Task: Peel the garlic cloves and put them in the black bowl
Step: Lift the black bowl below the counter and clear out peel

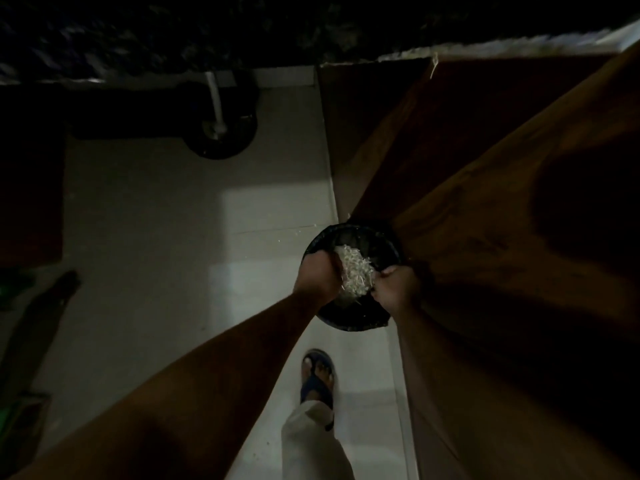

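Note:
In this dim view down at the floor, a heap of whitish garlic skins (355, 271) lies between my two hands. My left hand (317, 275) grips the left side of whatever carries the heap, and my right hand (394, 287) grips its right side. The carrier looks like a tilted plate, but it is too dark to be sure. Directly beneath them stands a round black container (349, 322) lined with a black bag, on the floor against the cabinet. No peeled cloves show.
An open brown wooden cabinet door (485, 202) fills the right side. A dark speckled counter (207, 32) runs along the top, with a white pipe (216, 102) under it. My foot in a blue sandal (317, 375) stands on the pale tiled floor (156, 220).

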